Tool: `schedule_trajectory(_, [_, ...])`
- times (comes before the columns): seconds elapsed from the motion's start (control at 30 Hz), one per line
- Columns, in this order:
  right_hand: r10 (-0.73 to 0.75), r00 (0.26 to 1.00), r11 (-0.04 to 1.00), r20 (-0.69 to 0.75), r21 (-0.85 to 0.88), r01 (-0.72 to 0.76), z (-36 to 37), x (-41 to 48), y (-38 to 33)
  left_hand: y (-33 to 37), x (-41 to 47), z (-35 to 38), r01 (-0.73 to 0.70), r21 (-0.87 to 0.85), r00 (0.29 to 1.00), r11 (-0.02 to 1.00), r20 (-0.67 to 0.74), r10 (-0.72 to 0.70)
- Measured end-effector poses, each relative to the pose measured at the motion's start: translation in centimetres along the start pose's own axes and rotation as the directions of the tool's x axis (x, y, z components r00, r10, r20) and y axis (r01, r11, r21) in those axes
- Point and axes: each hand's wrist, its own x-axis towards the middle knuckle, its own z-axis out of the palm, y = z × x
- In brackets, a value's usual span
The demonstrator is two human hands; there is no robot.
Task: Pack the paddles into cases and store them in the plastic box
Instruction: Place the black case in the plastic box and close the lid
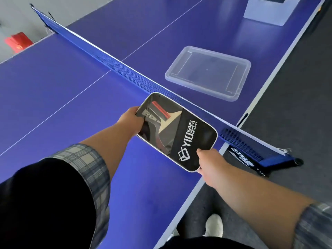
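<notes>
A black paddle case point(190, 141) with white lettering and a clear window is held in the air just above the blue table, close to the net. Through the window I see paddles point(158, 121) with red and black rubber and a pale wooden handle. My left hand point(132, 121) grips the case's far-left edge. My right hand point(206, 160) pinches its near-right corner. The clear plastic box point(231, 95) lies beyond the net, to the right, with nothing in it.
The blue net point(100, 56) runs diagonally across the table point(53, 83), its clamp point(269, 159) sticking out past the right edge. A pale box point(265, 13) stands at the far right corner. A red bag point(17, 42) sits on the floor at left. My white shoe point(213, 225) is below.
</notes>
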Motion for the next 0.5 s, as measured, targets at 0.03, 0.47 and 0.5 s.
schedule_trajectory(0.03, [0.021,1.0,1.0,-0.023,0.008,-0.021,0.5,0.8,-0.3,0.3,1.6,0.4,-0.014,0.021,1.0,1.0,0.023,0.013])
schedule_trajectory(0.47, [0.251,0.943,0.947,-0.218,0.258,-0.192,3.8,4.5,-0.4,-1.4,10.2,4.3,0.08,0.186,0.996,0.979,-0.042,-0.073])
schedule_trajectory(0.5, [0.289,0.931,0.927,-0.223,0.309,-0.213,4.1,4.4,-0.5,-1.7,10.3,4.3,0.073,0.2,0.997,0.977,-0.048,-0.064])
